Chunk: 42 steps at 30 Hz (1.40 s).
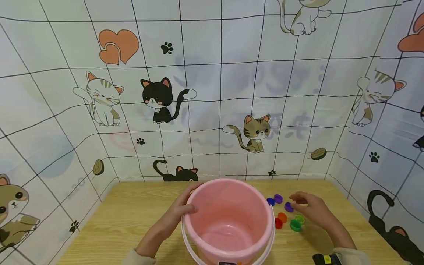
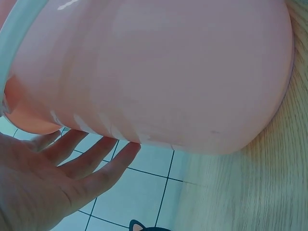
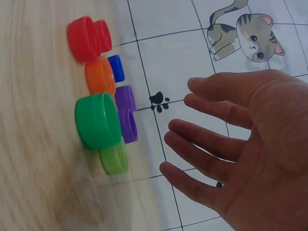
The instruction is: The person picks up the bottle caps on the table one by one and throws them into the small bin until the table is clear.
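A pink bucket [image 1: 228, 209] stands on the table with its mouth tilted toward the head camera. My left hand [image 1: 175, 215] grips its left rim, thumb over the edge and fingers against the outer wall [image 2: 159, 82]. To the right of the bucket lie several small round plastic caps: red [image 3: 83, 39], orange [image 3: 100, 77], a dark green cap [image 3: 97, 120], light green [image 3: 115, 158], blue [image 1: 270, 201] and purple [image 1: 278, 198]. Above them my right hand [image 1: 313, 209] hovers with loosely bent fingers, holding nothing.
The bucket's white handle [image 1: 187, 239] hangs down round its front. The wooden table [image 1: 132, 206] meets cat-patterned, gridded sheets [image 1: 205, 110] at the back and sides. A dark band with a yellow mark [image 1: 327, 259] shows at the right wrist.
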{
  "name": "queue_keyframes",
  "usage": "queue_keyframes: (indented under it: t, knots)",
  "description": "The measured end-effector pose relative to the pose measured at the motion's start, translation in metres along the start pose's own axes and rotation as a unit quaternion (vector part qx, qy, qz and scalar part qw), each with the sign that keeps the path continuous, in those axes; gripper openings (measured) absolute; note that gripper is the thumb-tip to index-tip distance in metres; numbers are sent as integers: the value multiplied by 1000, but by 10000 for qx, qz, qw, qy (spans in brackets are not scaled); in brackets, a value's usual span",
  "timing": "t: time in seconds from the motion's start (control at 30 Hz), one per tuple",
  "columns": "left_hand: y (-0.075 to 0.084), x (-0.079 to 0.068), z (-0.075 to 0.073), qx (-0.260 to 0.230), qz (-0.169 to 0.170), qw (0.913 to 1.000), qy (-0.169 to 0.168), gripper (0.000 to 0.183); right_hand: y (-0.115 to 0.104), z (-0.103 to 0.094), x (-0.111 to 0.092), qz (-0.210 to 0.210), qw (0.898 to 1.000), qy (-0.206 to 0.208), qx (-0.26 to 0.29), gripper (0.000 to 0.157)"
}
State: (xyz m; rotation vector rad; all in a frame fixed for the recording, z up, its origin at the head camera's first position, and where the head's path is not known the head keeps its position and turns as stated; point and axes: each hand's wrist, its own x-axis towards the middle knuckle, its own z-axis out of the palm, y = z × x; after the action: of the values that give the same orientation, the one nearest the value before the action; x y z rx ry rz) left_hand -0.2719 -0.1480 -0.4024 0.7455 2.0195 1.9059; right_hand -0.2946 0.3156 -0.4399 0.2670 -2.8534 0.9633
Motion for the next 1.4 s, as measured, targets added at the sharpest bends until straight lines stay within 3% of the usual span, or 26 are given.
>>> queue_keyframes:
  t: [0.33,0.67,1.0,1.4]
  knots:
    - [0,0,-2,3,-14,10000,-41,71,25,-4,2,-140,9986,-506,-4,23]
    - [0,-1,-1,-36,-6,10000,-67,67,30,0,1,235,9963,-821,14,23]
    - [1,-2,-1,-116,-137,9998,-46,66,33,3,2,403,9935,-1054,134,41]
    - [-1,0,-2,-184,-126,9997,-116,66,30,7,2,712,9909,-1122,235,45]
